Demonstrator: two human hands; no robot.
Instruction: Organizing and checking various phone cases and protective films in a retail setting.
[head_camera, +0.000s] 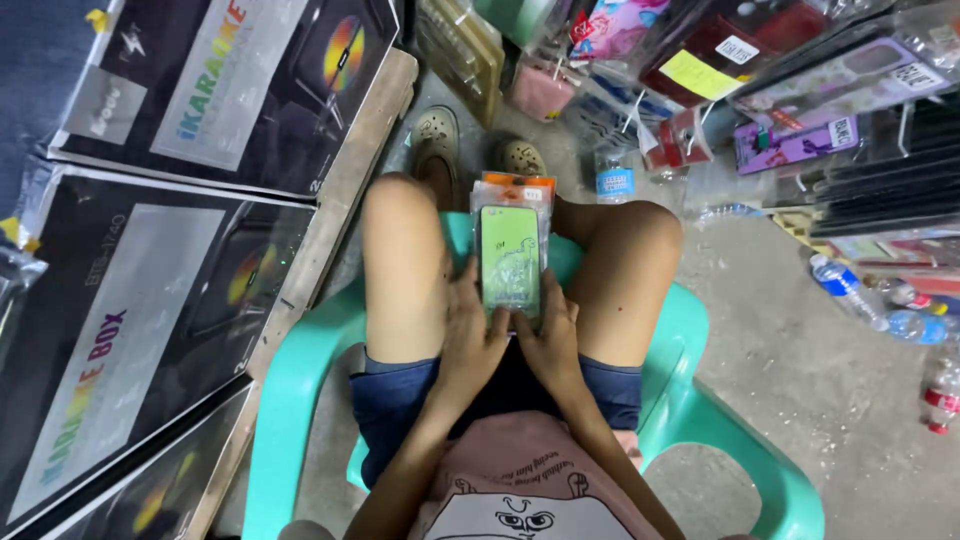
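Note:
I sit on a teal plastic chair (290, 400) and look down at my lap. A stack of packaged phone cases (510, 255) rests between my knees, a light green case in clear wrap on top and orange-edged packs behind it. My left hand (470, 340) grips the stack's lower left edge. My right hand (550, 340) grips its lower right edge. Thumbs lie on the front of the top pack.
Large dark cardboard boxes (160, 300) with rainbow lettering stand along the left on a wooden edge. Hanging packs of phone cases (800, 90) fill the upper right. Several plastic water bottles (850, 290) lie on the concrete floor at the right. One small bottle (614, 180) stands by my feet.

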